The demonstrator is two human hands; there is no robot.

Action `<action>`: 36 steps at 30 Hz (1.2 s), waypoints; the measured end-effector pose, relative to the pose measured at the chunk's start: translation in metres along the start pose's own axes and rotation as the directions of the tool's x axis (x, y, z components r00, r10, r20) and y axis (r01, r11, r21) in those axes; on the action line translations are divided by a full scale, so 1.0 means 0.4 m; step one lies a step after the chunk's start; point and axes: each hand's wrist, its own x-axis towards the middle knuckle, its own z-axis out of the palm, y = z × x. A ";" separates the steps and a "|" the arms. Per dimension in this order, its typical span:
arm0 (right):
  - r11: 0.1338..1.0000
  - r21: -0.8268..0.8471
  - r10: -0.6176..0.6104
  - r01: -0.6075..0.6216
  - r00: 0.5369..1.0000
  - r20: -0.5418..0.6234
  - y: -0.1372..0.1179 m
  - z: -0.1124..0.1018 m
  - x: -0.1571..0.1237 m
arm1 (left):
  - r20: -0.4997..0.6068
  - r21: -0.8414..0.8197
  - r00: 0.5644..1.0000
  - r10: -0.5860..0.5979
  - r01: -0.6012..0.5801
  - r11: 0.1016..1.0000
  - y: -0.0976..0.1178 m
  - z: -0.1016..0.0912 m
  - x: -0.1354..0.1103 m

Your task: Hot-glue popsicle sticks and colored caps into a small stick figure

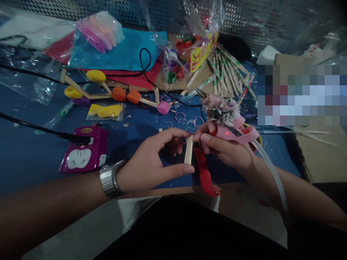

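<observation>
Between the thumb and fingers of my left hand (151, 159), a few short wooden sticks (188, 150) stand side by side. My right hand (225, 148) is closed, its thumb and fingertips pressed together just right of the sticks' upper end. What it pinches, if anything, is too small to make out. A pink glue gun (238, 134) with a lit red light sits against the back of this hand. Its clear glue stick (271, 171) trails over my right forearm. Below the fingers, a red curved strip (202, 169) reaches past the table edge.
A purple power socket box (101, 144) with a plugged cord lies left. Behind are joined sticks with coloured caps (118, 94), bagged yellow pieces (105, 111), rubber bands (180, 116), a bag of coloured caps (187, 47) and loose wooden sticks (225, 72). Cardboard (317, 155) is at right.
</observation>
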 end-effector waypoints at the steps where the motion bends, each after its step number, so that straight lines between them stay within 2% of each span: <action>1: 1.000 0.017 -0.003 0.003 1.000 0.005 -0.001 0.002 0.002 | -0.005 -0.001 1.000 -0.001 0.001 1.000 0.000 -0.001 0.000; 11: 0.992 0.119 -0.046 0.053 0.997 -0.057 -0.022 0.015 0.002 | -0.002 -0.001 1.000 -0.017 0.017 1.000 -0.004 -0.001 -0.004; 18: 0.995 0.101 0.007 -0.013 0.998 0.058 -0.013 0.004 -0.004 | 0.018 0.015 0.999 -0.039 0.039 0.999 0.008 -0.003 0.003; 23: 0.986 0.164 -0.010 0.002 0.999 0.049 -0.026 0.013 -0.002 | -0.026 -0.082 1.000 -0.011 0.009 0.997 -0.001 -0.001 -0.005; 30: 0.979 0.195 0.060 -0.056 0.998 -0.015 -0.029 0.022 0.005 | -0.055 -0.192 0.998 0.022 -0.032 0.981 0.004 -0.011 -0.009; 33: 0.987 0.158 0.022 -0.016 0.999 -0.040 -0.027 0.017 0.002 | -0.027 -0.163 0.999 -0.024 0.019 0.986 0.007 -0.007 -0.005; 36: 0.992 0.126 -0.014 0.015 1.000 -0.012 -0.029 0.012 -0.005 | 0.004 -0.122 0.997 -0.074 0.074 0.990 0.007 -0.003 -0.002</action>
